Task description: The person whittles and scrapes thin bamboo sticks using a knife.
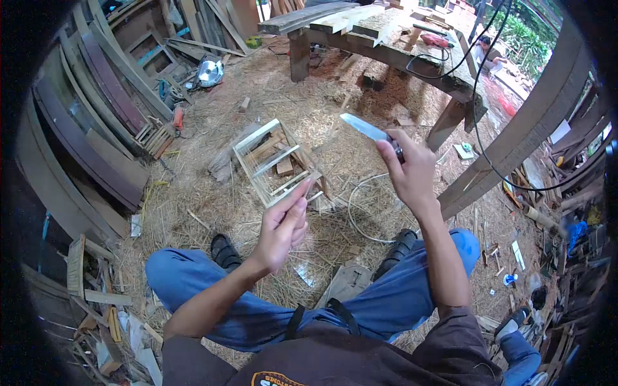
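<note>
My right hand (pixel 410 168) is wrapped round the handle of a knife (pixel 365 127). Its pale, broad blade points up and to the left. Lower and to the left, my left hand (pixel 283 228) is closed in a pinch, fingertips pointing up toward the right. Something thin and pale may be between those fingers, but it is too small to make out. Just beyond the left hand, a small wooden frame (pixel 265 172) with crossbars and thin rods rests on the ground. Wood blocks (pixel 284 167) lie inside it.
Shavings (pixel 187 212) cover the ground. A workbench (pixel 386 48) with planks and a red power tool (pixel 436 40) stands ahead. A circular saw (pixel 209 73) sits far left near leaning boards (pixel 96 122). A slanted post (pixel 515 128) and hanging cable are at right. Another person (pixel 492 55) sits far off.
</note>
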### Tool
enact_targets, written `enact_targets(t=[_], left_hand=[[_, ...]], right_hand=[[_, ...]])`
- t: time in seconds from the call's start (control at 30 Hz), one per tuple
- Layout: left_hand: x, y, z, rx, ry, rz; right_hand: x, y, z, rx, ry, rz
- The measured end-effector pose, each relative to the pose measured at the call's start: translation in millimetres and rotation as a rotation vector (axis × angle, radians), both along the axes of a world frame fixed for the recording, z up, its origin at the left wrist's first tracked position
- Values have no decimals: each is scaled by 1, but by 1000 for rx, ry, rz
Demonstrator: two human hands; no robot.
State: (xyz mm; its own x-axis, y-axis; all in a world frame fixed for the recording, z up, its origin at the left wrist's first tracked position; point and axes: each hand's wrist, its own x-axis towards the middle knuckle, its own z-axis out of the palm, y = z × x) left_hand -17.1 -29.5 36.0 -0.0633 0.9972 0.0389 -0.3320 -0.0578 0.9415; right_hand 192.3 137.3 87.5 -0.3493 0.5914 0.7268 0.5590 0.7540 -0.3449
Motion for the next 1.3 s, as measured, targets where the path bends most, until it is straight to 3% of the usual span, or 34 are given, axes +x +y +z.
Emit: enact_targets(t=[0.23,0.37,0.5,0.77,0.97,1.17,1.3], left_hand=[[1,0,-5,-34,1,-17],[6,3,-9,-57,41,-79],[16,4,-11,-141,81,-120],[20,14,4,-188,-81,-60],[20,19,-2,-150,-55,-75],[18,15,-2,-113,-43,32],[7,13,-19,-80,-28,10]], right_hand=[[-5,-5,1,-84,59,89],[-14,-23,-2,-513,104,358],[-18,-20,-13,-829,368,648],[-15,-25,-17,-951,367,710],[-15,-22,-23,-868,262,611],[-25,-45,-12,-439,-218,375],[-34,-48,-26,-184,-195,426]])
